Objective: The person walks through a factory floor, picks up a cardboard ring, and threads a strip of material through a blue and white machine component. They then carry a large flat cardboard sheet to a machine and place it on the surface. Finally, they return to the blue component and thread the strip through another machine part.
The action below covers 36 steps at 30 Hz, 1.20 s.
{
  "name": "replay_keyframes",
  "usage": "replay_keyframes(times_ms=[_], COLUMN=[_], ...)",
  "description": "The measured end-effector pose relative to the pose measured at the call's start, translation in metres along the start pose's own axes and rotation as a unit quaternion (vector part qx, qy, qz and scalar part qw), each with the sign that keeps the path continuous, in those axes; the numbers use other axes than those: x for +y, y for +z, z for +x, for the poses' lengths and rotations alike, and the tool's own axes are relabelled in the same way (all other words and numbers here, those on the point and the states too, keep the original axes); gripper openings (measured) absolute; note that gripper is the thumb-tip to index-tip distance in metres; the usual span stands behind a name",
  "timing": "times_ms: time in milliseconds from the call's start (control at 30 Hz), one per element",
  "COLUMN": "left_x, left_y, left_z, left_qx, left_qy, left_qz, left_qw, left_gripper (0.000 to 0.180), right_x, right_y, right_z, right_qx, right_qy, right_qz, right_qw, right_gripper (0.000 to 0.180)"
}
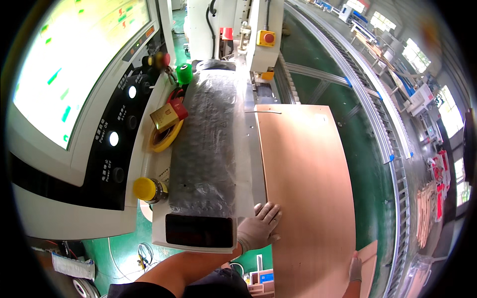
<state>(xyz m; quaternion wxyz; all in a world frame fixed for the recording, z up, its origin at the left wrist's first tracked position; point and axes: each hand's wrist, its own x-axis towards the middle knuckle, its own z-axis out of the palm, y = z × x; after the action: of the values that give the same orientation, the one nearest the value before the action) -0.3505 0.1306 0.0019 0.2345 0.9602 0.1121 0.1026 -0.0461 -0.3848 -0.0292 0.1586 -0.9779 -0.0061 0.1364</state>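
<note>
A long pale wooden board (310, 174) lies lengthwise on my right, its far end beside the machine. My left hand (259, 229), in a pale glove, rests on the board's left edge with fingers stretched out and nothing in them. At the near right edge my gloved right hand (355, 269) grips the side of the board; most of its fingers are hidden. Just past that hand a smaller wooden piece (368, 263) shows. My left forearm passes beneath the near end of a machine shelf (244, 198).
Plastic film (206, 134) covers the shelf, with a black phone (198, 231) at its near end. A yellow-capped bottle (149, 190), tape roll (166, 139) and small box (168, 116) sit left. Beyond are a control panel (112, 149), red stop button (269, 38) and roller conveyor (367, 99).
</note>
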Motion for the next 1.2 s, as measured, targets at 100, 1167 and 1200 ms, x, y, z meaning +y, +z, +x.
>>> replay_keyframes(times_ms=[100, 1167, 1200], left_x=[0.001, -0.035, -0.029], left_y=[0.003, -0.012, -0.021], left_z=[0.001, 0.022, 0.031], left_qx=[-0.022, -0.045, -0.044], left_qy=[-0.013, 0.028, 0.042], left_qz=[-0.031, 0.023, 0.008], left_qw=[0.999, 0.998, 0.998], left_gripper=[0.083, 0.081, 0.081], right_x=[-0.01, -0.091, -0.029], right_y=[0.015, 0.05, 0.063], right_z=[0.021, 0.044, 0.052], right_qx=[-0.061, 0.024, 0.084], right_qy=[0.028, 0.0, -0.129], right_qz=[-0.001, -0.123, -0.211], right_qw=[0.998, 0.992, 0.965], right_gripper=[0.087, 0.07, 0.06])
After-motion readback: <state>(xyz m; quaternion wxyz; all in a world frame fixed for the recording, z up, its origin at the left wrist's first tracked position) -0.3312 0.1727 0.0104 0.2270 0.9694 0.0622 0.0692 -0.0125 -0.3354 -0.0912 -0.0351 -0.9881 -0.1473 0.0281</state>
